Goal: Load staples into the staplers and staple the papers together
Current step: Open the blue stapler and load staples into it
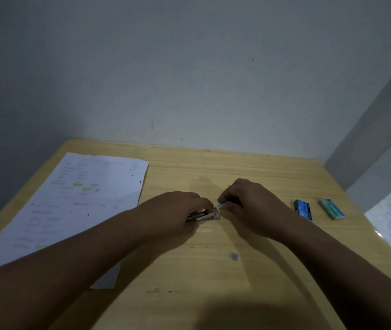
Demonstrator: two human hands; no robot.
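Observation:
A small metal stapler (pixel 205 216) lies on the wooden table (pixel 249 167) at the centre, mostly covered by my left hand (pixel 178 209), which grips it from above. My right hand (pixel 246 201) is just to its right and pinches a small pale strip of staples (pixel 222 206) at the stapler's front end. A stack of printed papers (pixel 80 198) with green highlights lies on the left of the table. Whether the stapler is open is hidden by my fingers.
Two staple boxes lie at the right: a blue one (pixel 303 209) and a green one (pixel 331 208). A short loose strip of staples (pixel 234 256) rests on the table nearer me. A grey wall stands behind the table, and the table's right edge drops off.

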